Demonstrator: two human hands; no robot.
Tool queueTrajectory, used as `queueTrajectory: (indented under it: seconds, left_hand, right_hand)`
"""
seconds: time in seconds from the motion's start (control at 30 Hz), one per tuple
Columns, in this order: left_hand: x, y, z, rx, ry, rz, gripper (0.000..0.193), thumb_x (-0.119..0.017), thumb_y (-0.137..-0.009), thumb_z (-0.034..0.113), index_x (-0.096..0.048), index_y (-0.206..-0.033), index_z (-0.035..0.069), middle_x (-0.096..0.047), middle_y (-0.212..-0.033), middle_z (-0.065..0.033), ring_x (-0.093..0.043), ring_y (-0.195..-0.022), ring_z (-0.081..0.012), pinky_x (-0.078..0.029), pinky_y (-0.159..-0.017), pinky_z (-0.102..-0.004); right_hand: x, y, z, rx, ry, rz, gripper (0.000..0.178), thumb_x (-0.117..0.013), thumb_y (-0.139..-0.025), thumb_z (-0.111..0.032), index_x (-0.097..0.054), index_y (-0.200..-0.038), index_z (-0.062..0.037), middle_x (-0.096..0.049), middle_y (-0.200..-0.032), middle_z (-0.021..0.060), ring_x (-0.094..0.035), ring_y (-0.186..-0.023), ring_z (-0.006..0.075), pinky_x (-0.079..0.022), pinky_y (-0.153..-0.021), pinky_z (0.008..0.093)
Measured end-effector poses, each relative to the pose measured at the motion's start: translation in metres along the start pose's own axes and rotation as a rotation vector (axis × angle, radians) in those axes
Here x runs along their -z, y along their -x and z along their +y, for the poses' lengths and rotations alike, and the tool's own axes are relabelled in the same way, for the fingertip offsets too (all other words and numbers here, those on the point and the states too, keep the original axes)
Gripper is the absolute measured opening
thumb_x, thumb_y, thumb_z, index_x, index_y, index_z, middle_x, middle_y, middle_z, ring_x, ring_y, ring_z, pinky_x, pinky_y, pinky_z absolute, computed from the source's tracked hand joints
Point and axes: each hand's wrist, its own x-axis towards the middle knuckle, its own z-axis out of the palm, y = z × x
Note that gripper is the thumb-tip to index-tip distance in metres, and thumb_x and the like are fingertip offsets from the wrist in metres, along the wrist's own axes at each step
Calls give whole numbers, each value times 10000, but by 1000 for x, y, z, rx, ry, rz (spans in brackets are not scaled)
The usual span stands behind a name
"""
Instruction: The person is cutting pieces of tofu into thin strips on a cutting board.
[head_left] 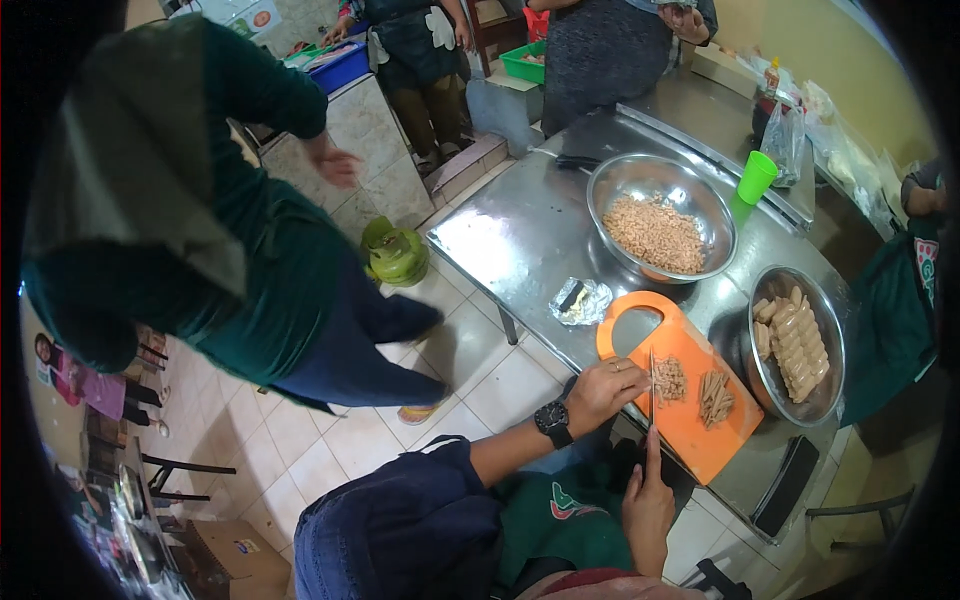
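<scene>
My right hand [648,505] is closed round the handle of a knife [653,395], its blade pointing away from me over an orange cutting board [690,450]. My left hand [600,392], with a black watch at the wrist, has its fingers bent together on the board beside the blade; they seem to hold sausage strips, mostly hidden under them. Right of the blade lie small diced sausage bits [669,380]. Further right is a pile of uncut sausage strips [715,398]. Whole sausages [800,345], some packed in a row, fill a steel bowl [836,385] by the board's right side.
On the steel table [500,215], a large bowl [720,200] holds diced sausage, near a green cup [757,177] and crumpled foil wrapper [580,302]. A black oblong thing [785,485] lies at the near-right edge. One person [240,250] stands left, near a green gas cylinder [398,255]; others stand beyond.
</scene>
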Motion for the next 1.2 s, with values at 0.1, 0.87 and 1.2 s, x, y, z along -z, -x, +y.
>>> queueTrajectory:
  seconds: [0.1,0.87,1.2]
  left_hand:
    - [-1,3,-1,53,-22,-24,111,-694,-837,109,-685,-909,24,-696,-951,-91,-653,-862,-273,-515,-769,-354]
    - [5,-2,8,101,-14,-33,81,-716,-809,70,-684,-855,12,-647,-786,-125,-624,-677,-275,-481,-612,-350]
    - [3,-9,6,106,-72,-50,88,-702,-822,82,-687,-891,29,-670,-833,-106,-651,-717,-264,-504,-632,-334]
  right_hand:
    - [-2,-10,1,-11,2,-37,654,-518,-962,-172,-218,-1529,-300,-645,-695,245,-633,-626,447,-488,-575,527]
    - [4,12,1,-74,-176,-131,650,-492,-963,-269,-173,-1513,-408,-657,-724,236,-637,-652,473,-533,-662,577]
    - [6,17,5,-34,0,-24,667,-521,-950,-207,-211,-1525,-341,-623,-613,206,-636,-568,404,-513,-550,542]
